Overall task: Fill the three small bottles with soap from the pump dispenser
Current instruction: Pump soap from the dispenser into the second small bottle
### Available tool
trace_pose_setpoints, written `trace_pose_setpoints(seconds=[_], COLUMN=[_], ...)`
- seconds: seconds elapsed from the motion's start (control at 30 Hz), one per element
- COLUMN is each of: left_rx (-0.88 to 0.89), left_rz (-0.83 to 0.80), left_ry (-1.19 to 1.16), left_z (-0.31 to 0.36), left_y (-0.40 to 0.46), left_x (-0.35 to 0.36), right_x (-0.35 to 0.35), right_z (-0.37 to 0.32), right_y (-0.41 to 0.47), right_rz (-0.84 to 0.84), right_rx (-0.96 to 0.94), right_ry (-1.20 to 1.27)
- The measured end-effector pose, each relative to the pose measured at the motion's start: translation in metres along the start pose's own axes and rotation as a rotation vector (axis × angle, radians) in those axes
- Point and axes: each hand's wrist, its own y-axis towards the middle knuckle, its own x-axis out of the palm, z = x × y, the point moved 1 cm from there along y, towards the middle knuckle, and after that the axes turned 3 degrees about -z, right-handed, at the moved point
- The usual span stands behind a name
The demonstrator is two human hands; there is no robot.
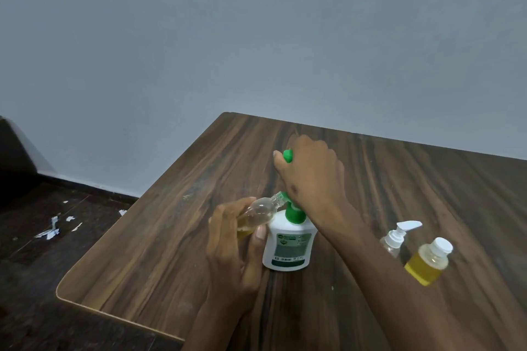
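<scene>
Forearms: both enter from the bottom edge of the frame, cut off there; the right one crosses the lower right and hides part of the yellow-filled bottle.
Left hand: lower centre, fingers curled round a small clear bottle, thumb along its near side.
Small clear bottle: tilted, neck pointing up and right toward the dispenser spout; amber liquid sits in its lower end; the base is hidden in the palm.
Right hand: centre of the frame, above the pump dispenser, fingers bent over the green pump head; only the head's tip shows past the knuckles, so the hold cannot be made out fully.
Pump dispenser: white body with green collar, upright on the bench, just right of the left hand; label text too blurred to read.
Yellow-filled bottle: lower right, white cap, lower side covered by the forearm.
Clear pump bottle: just left of it, white pump top, contents hard to judge.
Floor: left side, dark, with white paper scraps.
</scene>
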Motion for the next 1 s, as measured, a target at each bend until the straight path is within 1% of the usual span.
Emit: trace_pose_setpoints(seconds=[0.1,0.23,0.33,0.5,0.6,0.73,0.8,0.87,1.0], left_rx=[0.005,0.001,-0.013,-0.018,-0.039,-0.082,-0.093,-0.079,-0.041], left_rz=[0.000,0.005,-0.003,-0.027,-0.016,0.024,0.039,0.041,0.044], left_ry=[0.005,0.007,-0.004,-0.010,-0.025,-0.085,-0.098,-0.100,-0.090], left_z=[-0.0004,0.0017,0.0011,0.0036,0.0033,0.0067,0.0054,0.0052,0.0083], left_y=[-0.0003,0.0011,0.0011,0.0031,0.0030,0.0022,0.0016,0.0017,0.0035], left_x=[-0.0005,-0.0009,-0.0014,-0.0018,-0.0018,-0.0024,-0.0022,-0.0023,-0.0022], right_x=[-0.0003,-0.0013,0.0021,-0.0003,0.0018,0.0001,0.0027,0.0028,0.0009], right_z=[0.0010,-0.0003,0.0012,-0.0004,0.0003,-0.0009,0.0000,0.0004,0.0001], right_y=[-0.0015,0.0004,-0.0004,-0.0008,-0.0020,0.0011,0.0003,0.0003,0.0027], right_rz=[-0.023,0.013,-0.017,0.024,0.010,0.047,0.022,0.013,0.048], right_rx=[0.007,-0.010,0.014,-0.007,0.004,-0.017,0.003,0.001,-0.009], right_ry=[0.000,-0.013,-0.003,-0.022,-0.022,-0.029,-0.017,-0.023,-0.029])
